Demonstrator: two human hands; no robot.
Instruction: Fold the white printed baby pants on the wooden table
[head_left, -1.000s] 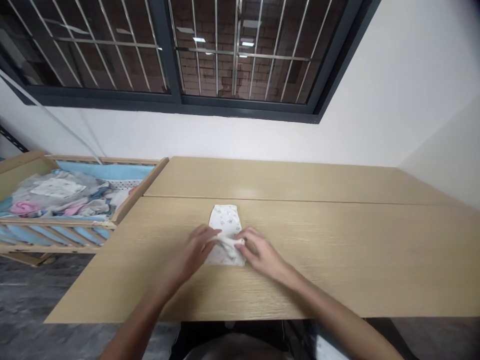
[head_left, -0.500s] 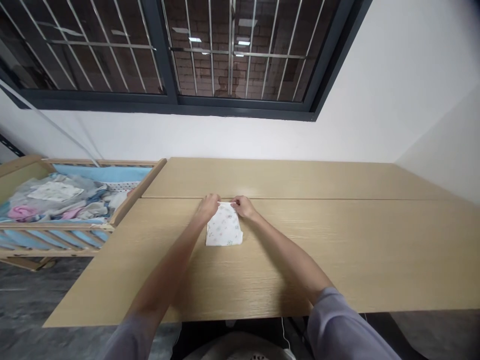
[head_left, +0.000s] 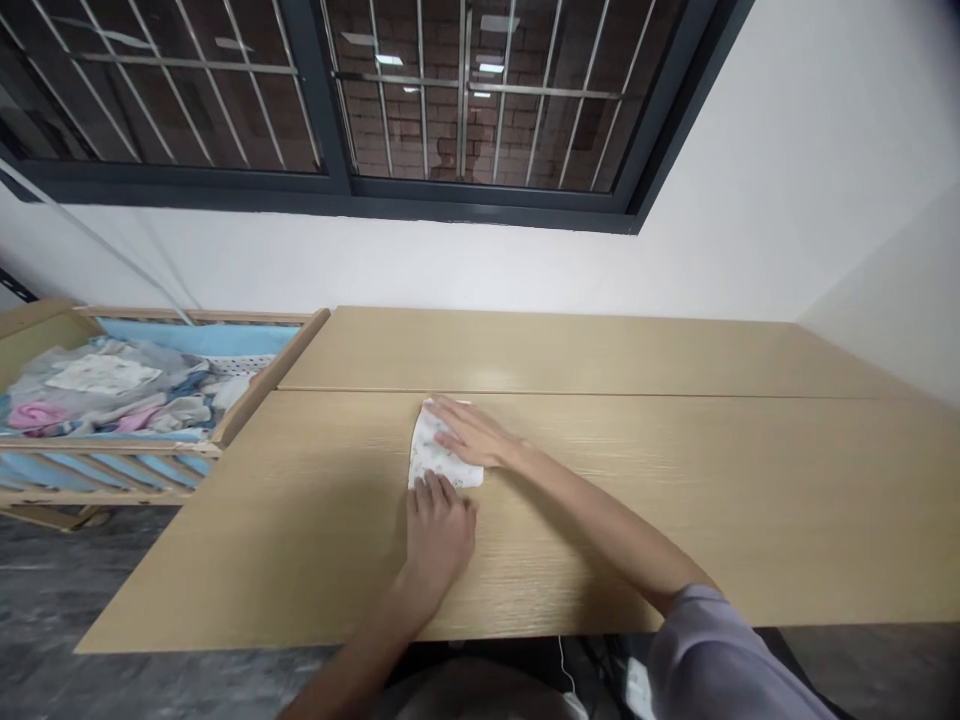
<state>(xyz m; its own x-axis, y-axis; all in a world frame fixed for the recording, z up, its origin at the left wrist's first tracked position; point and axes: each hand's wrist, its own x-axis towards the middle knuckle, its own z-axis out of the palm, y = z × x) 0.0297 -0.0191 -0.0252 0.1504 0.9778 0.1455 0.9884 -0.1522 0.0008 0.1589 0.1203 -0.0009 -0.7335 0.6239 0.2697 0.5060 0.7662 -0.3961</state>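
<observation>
Head view: folded white printed cloth (head_left: pixel 429 450) lying flat on the light wooden surface (head_left: pixel 675 490), just nearer than the seam between two boards. Right hand (head_left: pixel 474 432) laid across its far part, arm stretched low from the right; left hand (head_left: pixel 440 535) on its near edge. Fingers (head_left: pixel 450 418) open and flat, not clenched, apparently pressing to keep the cloth smooth. Further left, a wooden cot (head_left: pixel 274 375) holding heaped baby clothes (head_left: pixel 97 385).

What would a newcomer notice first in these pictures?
The right hand lies flat on a small white printed cloth, with the left hand at its lower edge, mid-way along a light wooden table. To the left, a wooden cot holds heaped clothes. Above, a barred window shows brick.
</observation>
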